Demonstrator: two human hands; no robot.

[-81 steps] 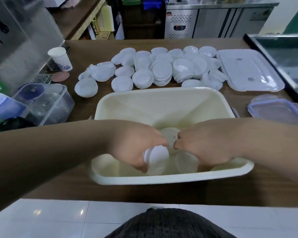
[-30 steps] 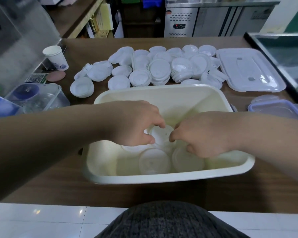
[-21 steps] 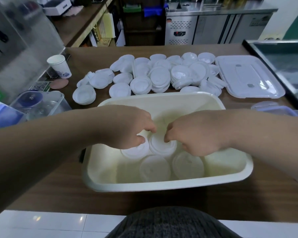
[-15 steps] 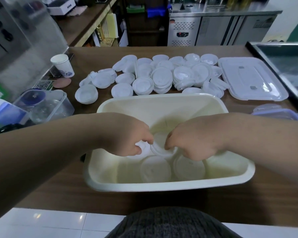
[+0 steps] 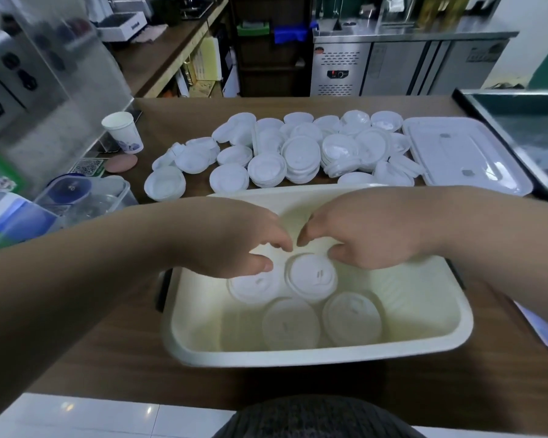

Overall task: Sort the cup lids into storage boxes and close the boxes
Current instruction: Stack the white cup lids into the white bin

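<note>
A cream storage box (image 5: 298, 355) stands on the brown table in front of me. Several stacks of white cup lids lie on its floor; the middle stack (image 5: 310, 276) leans on its neighbours. My left hand (image 5: 234, 238) and my right hand (image 5: 361, 235) hover over the box just above that stack, fingertips almost meeting, fingers loosely apart and holding nothing. Behind the box a large pile of white cup lids (image 5: 298, 150) covers the table. The box's flat translucent cover (image 5: 462, 153) lies at the back right.
A paper cup (image 5: 122, 131) stands at the back left, and a clear container (image 5: 86, 197) with a blue item sits at the left edge. A dark tray (image 5: 519, 121) borders the table's right side. A steel fridge counter stands beyond the table.
Both hands set a stack of lids down in the box's middle, let go of it and have risen slightly above it. The view has tilted up a little.
</note>
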